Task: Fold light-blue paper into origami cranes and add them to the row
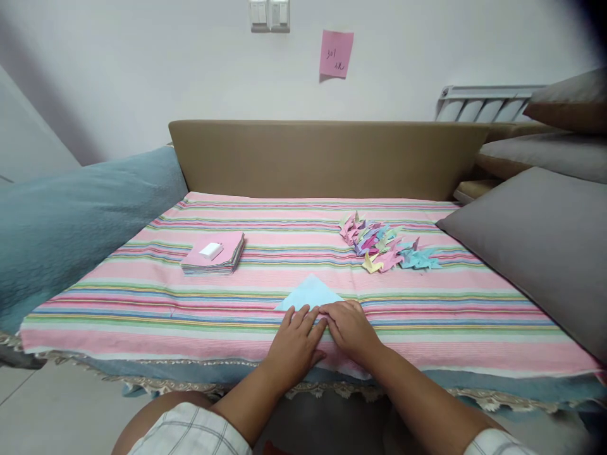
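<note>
A light-blue sheet of origami paper [310, 293], folded into a triangle, lies on the striped cloth in front of me with its point facing away. My left hand [296, 341] rests on its lower edge, fingers stretched out and lying flat. At the right part of that same edge is my right hand [351, 330], its fingers bent and pressed together on the paper, index finger and thumb close to the left fingertips. The hands cover the lower right part of the triangle.
Folded paper cranes [379, 243] in several colours are heaped at the back right. On the left stands a stack of coloured paper [232, 243] with a small white object [211, 251] on top. Grey cushions [531, 240] border the right side; a blue-covered armrest [95, 215] borders the left.
</note>
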`<state>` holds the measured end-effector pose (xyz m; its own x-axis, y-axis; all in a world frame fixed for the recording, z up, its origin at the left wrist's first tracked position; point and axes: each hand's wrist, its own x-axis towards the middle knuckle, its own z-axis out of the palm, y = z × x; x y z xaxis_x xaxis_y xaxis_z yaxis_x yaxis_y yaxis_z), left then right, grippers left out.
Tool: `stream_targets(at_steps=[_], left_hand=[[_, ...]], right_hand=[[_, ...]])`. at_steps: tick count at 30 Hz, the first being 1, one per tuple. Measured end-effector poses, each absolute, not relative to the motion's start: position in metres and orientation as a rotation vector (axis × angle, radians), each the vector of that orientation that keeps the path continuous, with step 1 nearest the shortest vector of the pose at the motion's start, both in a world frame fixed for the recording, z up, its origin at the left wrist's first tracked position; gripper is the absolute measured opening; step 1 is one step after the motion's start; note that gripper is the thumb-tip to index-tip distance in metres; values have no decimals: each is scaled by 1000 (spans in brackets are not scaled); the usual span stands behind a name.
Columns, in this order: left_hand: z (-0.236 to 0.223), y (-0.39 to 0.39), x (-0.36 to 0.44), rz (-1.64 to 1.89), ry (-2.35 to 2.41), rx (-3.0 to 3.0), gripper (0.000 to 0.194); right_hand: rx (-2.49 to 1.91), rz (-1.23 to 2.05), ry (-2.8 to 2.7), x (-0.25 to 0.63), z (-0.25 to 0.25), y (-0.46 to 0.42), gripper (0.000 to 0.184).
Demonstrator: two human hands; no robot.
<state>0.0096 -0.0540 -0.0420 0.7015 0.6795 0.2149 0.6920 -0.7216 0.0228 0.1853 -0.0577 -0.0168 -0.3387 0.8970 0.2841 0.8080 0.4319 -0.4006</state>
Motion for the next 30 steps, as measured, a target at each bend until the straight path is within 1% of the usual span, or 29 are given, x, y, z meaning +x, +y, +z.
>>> stream_targets(at_steps=[7,16,25,27,30], left_hand=[[-40,-54,9,-319,-1154,-2852,64],[-41,-53,9,-331,-1163,-2867,65],[-43,-51,8,-352,-1156,-2869,63],[-43,-51,8,-355,-1156,-2870,63],[-43,-51,8,-364,-1157,-2869,62]], right_hand=[[-1560,294,-2215,196,-11,-54,24],[-1764,438,-2121,221,-2,-51,24],[-2123,457,-1974,242,11,-48,16],[-2102,398,-1929,243,11,-48,18],[-1776,297,-1986,237,8,-49,22]])
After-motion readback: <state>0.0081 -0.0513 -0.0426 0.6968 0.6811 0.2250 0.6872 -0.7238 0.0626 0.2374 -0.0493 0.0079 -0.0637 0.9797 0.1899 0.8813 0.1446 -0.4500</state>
